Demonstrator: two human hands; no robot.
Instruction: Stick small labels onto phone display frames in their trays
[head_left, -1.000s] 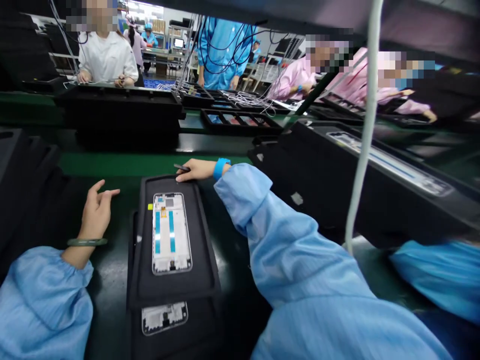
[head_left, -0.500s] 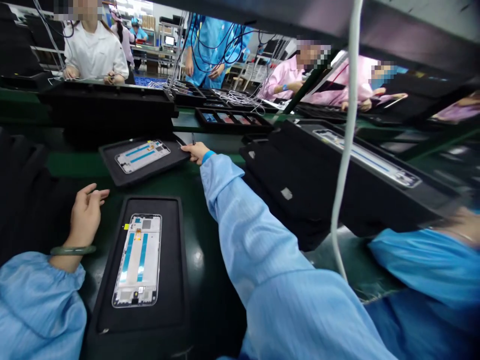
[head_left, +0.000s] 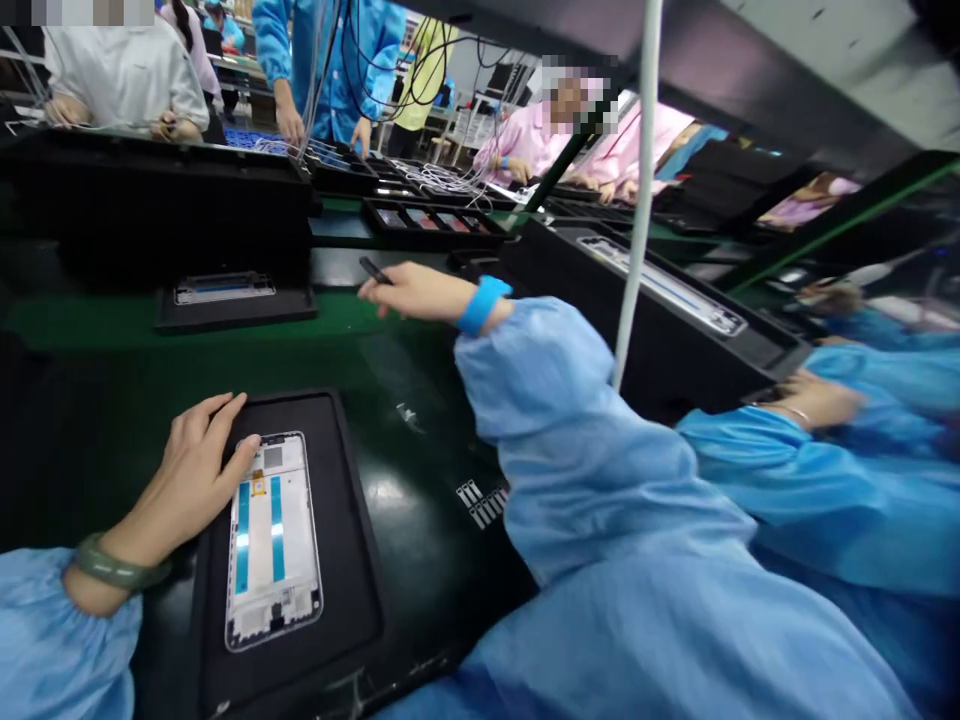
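My left hand [head_left: 191, 475] lies over the upper left of a black tray [head_left: 349, 560], fingers stretched out. Its thumb reaches the top corner of a silver phone frame [head_left: 292, 540] with two blue strips, lying in that tray. My right hand [head_left: 416, 290], with a blue wristband [head_left: 484, 303], is raised over the bench further off. Its fingers are closed round a slim black tool [head_left: 373, 270], perhaps tweezers; the tool's other end is hidden. Beyond my left hand, another black tray [head_left: 292, 307] holds a second phone frame [head_left: 225, 290].
Small pale strips [head_left: 484, 503] and a clear scrap [head_left: 407, 415] lie on the dark green bench [head_left: 412, 470]. A white cable [head_left: 637, 200] hangs before me. At right, a co-worker's hand [head_left: 814, 400] is by a tilted black tray [head_left: 645, 320]. Other people work across the bench.
My left hand has moved right onto the tray and phone frame. The farther tray has slid away to the left, and my right hand is off its corner. The co-worker's tray has shifted.
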